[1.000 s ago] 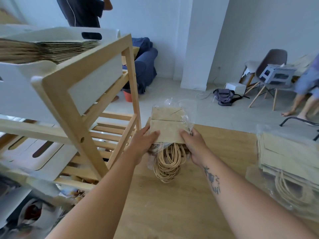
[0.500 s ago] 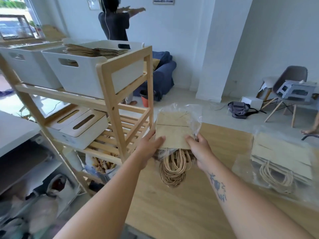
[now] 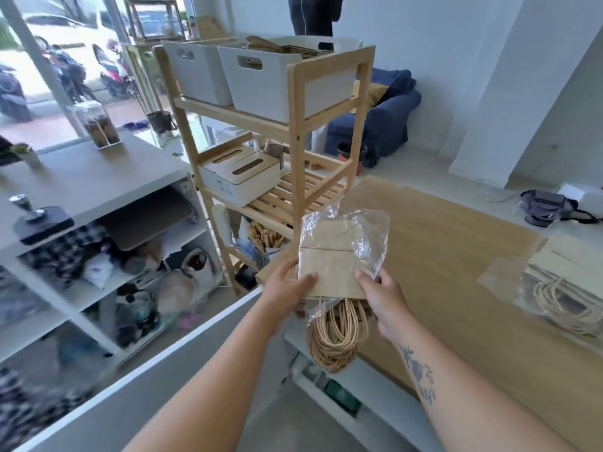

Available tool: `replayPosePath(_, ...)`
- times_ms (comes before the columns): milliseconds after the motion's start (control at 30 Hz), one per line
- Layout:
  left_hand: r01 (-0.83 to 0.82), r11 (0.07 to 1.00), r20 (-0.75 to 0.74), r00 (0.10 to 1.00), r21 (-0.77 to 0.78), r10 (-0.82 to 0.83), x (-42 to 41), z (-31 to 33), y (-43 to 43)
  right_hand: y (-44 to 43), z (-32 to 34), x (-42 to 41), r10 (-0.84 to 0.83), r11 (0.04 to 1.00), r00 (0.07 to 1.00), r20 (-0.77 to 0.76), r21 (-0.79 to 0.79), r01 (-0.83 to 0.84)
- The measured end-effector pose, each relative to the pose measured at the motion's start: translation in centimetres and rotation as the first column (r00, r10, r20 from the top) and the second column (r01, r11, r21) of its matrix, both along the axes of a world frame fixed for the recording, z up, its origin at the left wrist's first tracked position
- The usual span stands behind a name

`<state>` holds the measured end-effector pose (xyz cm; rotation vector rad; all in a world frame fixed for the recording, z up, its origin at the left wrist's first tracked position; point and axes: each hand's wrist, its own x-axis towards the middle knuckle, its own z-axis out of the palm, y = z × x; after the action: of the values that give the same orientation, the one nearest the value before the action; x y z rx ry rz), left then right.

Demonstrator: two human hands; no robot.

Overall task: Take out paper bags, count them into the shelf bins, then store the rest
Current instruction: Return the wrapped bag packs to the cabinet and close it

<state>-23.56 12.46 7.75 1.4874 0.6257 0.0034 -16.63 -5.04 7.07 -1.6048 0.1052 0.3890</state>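
Observation:
A stack of brown paper bags [image 3: 332, 256] in a clear plastic wrapper is held in front of me, its cord handles [image 3: 332, 340] hanging below. My left hand [image 3: 287, 285] grips its left edge and my right hand [image 3: 381, 298] grips its right edge. Beyond stands a wooden shelf [image 3: 295, 102]. On its top level sit two white bins; the right bin [image 3: 280, 79] holds flat paper bags [image 3: 287, 47], and the left bin [image 3: 195, 73] stands beside it. A second wrapped pack of bags [image 3: 561, 275] lies on the wooden table [image 3: 450, 243] at right.
White tissue boxes [image 3: 241, 177] sit on the shelf's middle level. A white counter [image 3: 81, 177] with cluttered shelves below stands at left. A person [image 3: 313, 14] stands behind the shelf by a blue sofa [image 3: 385, 122]. A dark bag [image 3: 548, 207] lies on the floor.
The view has swung left and back, so the whole shelf and the left counter now show. Both hands still hold the wrapped stack, now farther from the shelf.

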Motion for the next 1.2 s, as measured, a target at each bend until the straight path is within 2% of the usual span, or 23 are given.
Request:
replayPosePath(167, -0.058, 0.998, -0.012, 0.998, -0.038, 0.058, -4.8, -0.9, 3.2, 3.5, -0.4, -4.2, 0.051, 0.998, 0.999, -0.016, -0.027, -0.051)
replayPosePath(367, -0.063, 0.994, -0.012, 0.998, -0.087, 0.063, -10.4, -2.3, 6.9, 7.3, -0.7, -10.1, 0.066, 0.998, 0.998, -0.024, 0.023, -0.066)
replayPosePath(600, -0.036, 0.996, -0.089, 0.996, -0.083, 0.029, -17.5, -8.0, 9.4, 9.7, -6.1, -17.8, -0.041, 0.999, 0.987, -0.152, 0.016, 0.044)
replayPosePath(767, 0.016, 0.991, -0.194, 0.980, -0.131, -0.042, -21.4, -11.5, 8.1, 8.4, -9.9, -22.3, -0.111, 0.992, 0.956, -0.271, -0.088, 0.091)
replayPosePath(1000, 0.083, 0.988, -0.310, 0.943, -0.131, -0.120, -20.9, -15.4, 4.8, 6.6, -12.3, -23.0, -0.136, 0.976, 0.959, -0.248, -0.200, 0.087)
replayPosePath(1200, 0.041, 0.997, -0.306, 0.950, -0.059, -0.057, -15.3, -19.3, 1.9, 4.7, -17.1, -18.0, -0.171, 0.949, 0.944, -0.282, -0.306, 0.081)
